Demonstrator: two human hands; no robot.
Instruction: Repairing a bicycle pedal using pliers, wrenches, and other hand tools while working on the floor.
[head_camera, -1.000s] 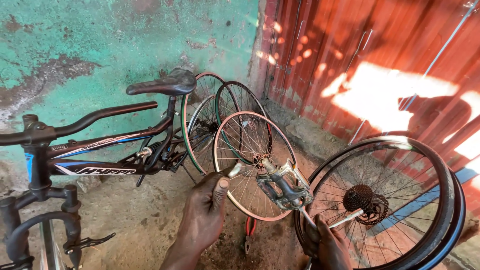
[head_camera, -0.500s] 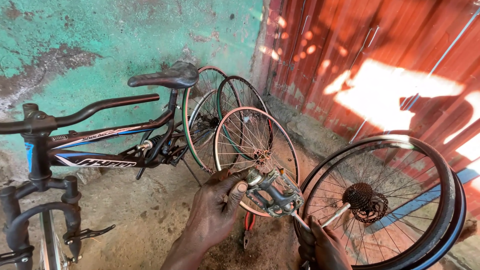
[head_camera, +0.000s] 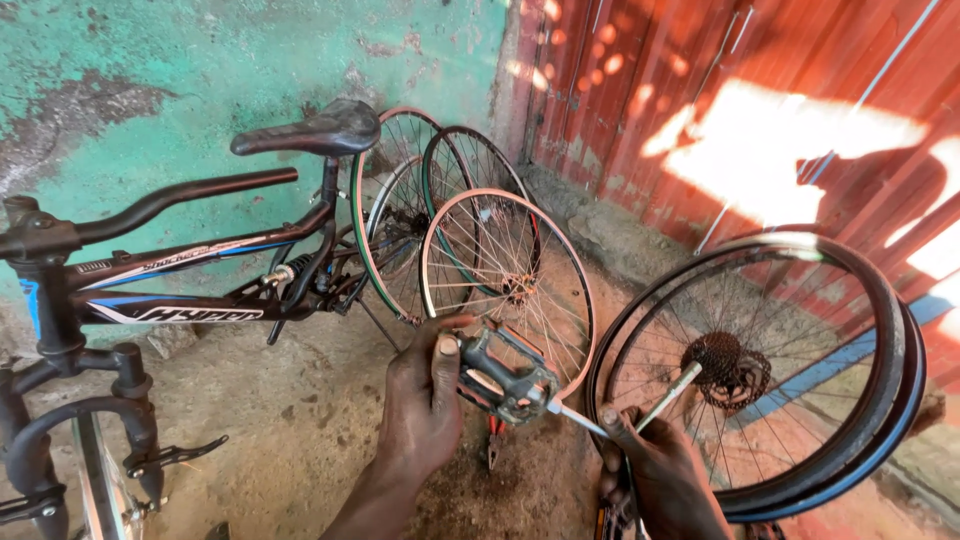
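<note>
My left hand (head_camera: 420, 405) grips a grey metal bicycle pedal (head_camera: 505, 375) at its left end, thumb on top. A thin metal rod (head_camera: 580, 420) sticks out of the pedal's right end toward my right hand (head_camera: 655, 470), which is closed around a tool handle low in the view; a silver shaft (head_camera: 670, 390) rises from that fist. Both hands are held above the dirt ground, in front of the loose wheels.
A black bicycle frame (head_camera: 190, 290) with saddle (head_camera: 310, 130) and handlebar leans on the green wall at left. Three bare rims (head_camera: 505, 280) lean behind the hands. A tyred rear wheel with sprockets (head_camera: 770, 370) stands at right against a red metal wall.
The pedal has turned in my hands and moved slightly lower and left. My left hand shifted its grip onto the pedal's end. The view tilted a little.
</note>
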